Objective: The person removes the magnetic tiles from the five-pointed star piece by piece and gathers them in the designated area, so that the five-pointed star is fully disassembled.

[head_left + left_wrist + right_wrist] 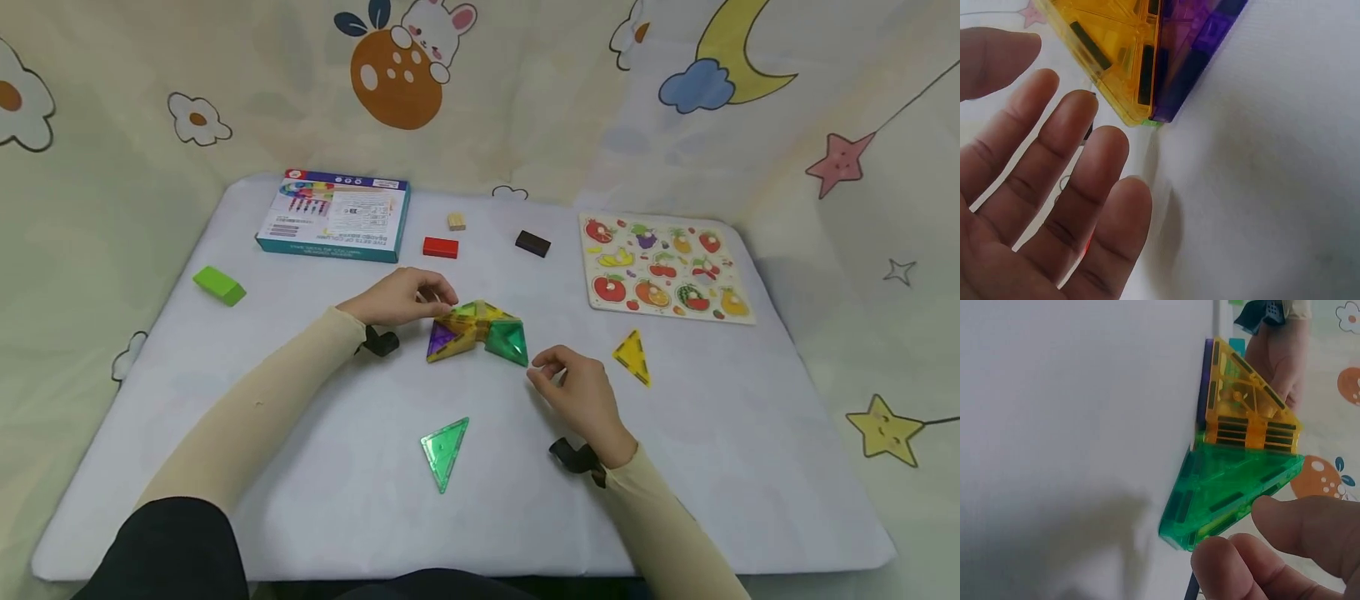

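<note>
A small standing build of translucent magnetic tiles (480, 321) sits mid-table, with yellow, purple and green triangles joined along their edges. My left hand (401, 297) is at its upper left side; in the left wrist view, its loosely bent fingers (1107, 165) lie beside the yellow and purple tiles (1116, 56) and grip nothing. On the right, my right hand (579, 392) is close to the green tile (507, 340) of the build. In the right wrist view its thumb (1304, 525) and fingers are near that tile's lower edge, with a gap between them.
A loose green triangle tile (445, 454) lies in front, a yellow one (634, 358) to the right. Behind are a box (300, 233), red block (440, 247), beige block (456, 222), black block (532, 243) and fruit board (637, 312). A green block (220, 286) lies left.
</note>
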`<state>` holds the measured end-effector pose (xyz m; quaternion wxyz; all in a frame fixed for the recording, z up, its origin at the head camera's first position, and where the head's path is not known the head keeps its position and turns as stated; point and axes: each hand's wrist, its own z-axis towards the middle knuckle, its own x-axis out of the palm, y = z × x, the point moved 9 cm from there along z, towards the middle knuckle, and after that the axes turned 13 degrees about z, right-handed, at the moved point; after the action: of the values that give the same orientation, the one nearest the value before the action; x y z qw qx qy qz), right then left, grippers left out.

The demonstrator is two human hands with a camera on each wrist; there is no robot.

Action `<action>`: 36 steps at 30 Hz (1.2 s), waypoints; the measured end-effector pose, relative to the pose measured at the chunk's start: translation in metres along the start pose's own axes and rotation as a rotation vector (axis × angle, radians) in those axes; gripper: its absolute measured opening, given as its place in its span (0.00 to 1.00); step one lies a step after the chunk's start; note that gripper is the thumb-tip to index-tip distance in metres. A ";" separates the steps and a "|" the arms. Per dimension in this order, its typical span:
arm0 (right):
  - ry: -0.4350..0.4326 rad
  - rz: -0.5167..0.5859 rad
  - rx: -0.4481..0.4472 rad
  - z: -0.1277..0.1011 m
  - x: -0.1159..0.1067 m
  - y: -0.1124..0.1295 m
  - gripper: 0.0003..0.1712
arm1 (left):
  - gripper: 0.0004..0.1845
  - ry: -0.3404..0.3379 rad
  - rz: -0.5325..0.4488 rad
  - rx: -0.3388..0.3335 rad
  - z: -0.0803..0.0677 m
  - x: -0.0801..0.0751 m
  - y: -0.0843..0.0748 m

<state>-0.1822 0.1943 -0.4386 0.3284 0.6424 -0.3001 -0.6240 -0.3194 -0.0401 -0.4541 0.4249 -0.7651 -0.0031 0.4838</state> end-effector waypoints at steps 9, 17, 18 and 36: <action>0.054 -0.011 -0.008 0.001 0.026 0.009 0.08 | 0.12 0.050 0.016 0.069 0.002 0.005 -0.006; 0.169 -0.015 -0.018 0.009 0.057 0.024 0.11 | 0.12 0.031 0.030 0.093 -0.001 0.009 -0.004; 0.175 -0.016 -0.016 0.010 0.059 0.025 0.12 | 0.11 0.022 0.027 0.094 -0.002 0.009 -0.004; 0.178 -0.041 -0.006 0.033 0.066 0.030 0.34 | 0.09 -0.172 0.059 0.015 -0.038 0.023 -0.015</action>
<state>-0.2116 0.1226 -0.4546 0.3432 0.7002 -0.2547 -0.5719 -0.2729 -0.0451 -0.4550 0.4142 -0.7172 -0.0134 0.5603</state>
